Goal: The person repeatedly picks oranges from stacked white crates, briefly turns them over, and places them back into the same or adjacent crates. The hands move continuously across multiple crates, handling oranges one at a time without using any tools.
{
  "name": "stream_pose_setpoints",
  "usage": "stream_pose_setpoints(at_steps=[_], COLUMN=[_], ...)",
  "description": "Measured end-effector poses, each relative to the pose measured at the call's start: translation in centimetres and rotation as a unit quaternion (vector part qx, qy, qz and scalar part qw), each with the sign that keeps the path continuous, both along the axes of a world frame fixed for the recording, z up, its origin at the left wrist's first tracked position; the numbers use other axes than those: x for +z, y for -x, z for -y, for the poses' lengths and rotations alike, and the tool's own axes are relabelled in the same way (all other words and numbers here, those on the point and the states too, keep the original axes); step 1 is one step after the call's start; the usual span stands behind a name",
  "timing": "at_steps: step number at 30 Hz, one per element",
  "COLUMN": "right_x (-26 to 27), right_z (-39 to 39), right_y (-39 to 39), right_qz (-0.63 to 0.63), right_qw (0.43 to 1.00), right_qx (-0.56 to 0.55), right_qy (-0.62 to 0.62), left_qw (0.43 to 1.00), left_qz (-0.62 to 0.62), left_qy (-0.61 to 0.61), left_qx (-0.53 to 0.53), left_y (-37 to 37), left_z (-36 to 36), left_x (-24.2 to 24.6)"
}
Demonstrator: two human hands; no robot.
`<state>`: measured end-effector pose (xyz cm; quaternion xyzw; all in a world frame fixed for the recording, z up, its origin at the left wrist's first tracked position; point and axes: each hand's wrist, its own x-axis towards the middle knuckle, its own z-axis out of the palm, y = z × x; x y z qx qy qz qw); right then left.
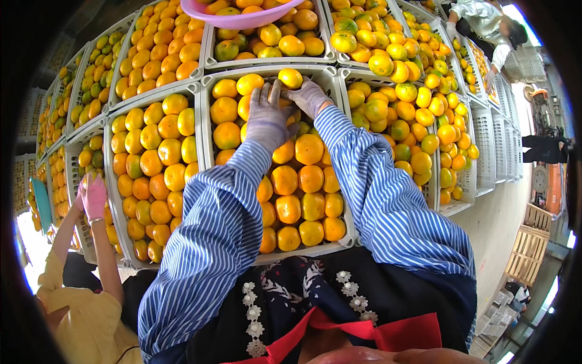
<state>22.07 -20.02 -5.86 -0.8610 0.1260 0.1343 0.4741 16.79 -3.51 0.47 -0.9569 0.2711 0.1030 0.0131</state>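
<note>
A grey plastic crate (346, 191) of orange mandarins stands right before me, its near part filled in even rows. Gloved in thin grey-purple fabric, my left hand (271, 113) lies palm down over fruit in the far half, fingers spread; what is under the palm is hidden. My right hand (310, 96), in a matching glove, is at the crate's far right corner. Its fingers are closed against a yellow-orange mandarin (290, 78) by the far rim, close to my left fingertips. Another mandarin (249, 84) lies left of my left fingers.
Crates adjoin on several sides; mandarins heap above the rim of the right crate (435, 182). A pink plastic basin (245, 19) sits on fruit ahead. At left, a co-worker's pink-gloved hands (92, 195) are over a crate. Another person (484, 27) bends over crates at far right.
</note>
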Motion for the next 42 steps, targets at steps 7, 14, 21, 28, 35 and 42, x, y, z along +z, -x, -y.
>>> stream_pose_setpoints(at_steps=[7,14,21,28,35,42], right_x=[0.1,1.1,3.5,3.2,0.5,0.8], right_z=[1.2,-3.3,-3.5,-4.9,-2.8,-3.8], right_y=[-1.4,0.8,-4.0,-6.1,-3.6,-1.6], right_qz=[-0.055,0.099,-0.056,-0.030,0.077,0.058], right_qw=[0.972,0.964,0.984,0.825,0.949,0.954], right_qx=[-0.037,-0.196,0.078,0.406,0.216,0.179], right_qy=[-0.224,-0.150,0.149,0.393,0.218,0.232], left_qw=[0.998,0.989,0.985,0.998,0.993,0.964], left_qz=[0.008,0.054,0.078,0.053,0.074,0.108], left_qy=[0.057,0.130,0.154,0.009,0.045,0.242], left_qx=[0.018,0.034,0.008,-0.037,-0.085,-0.012], left_y=[0.2,0.7,1.2,0.3,-3.6,-6.9], left_z=[0.4,0.5,-0.2,0.0,-2.4,-5.4], left_x=[-1.4,-3.1,-4.1,-2.3,-1.7,-6.6])
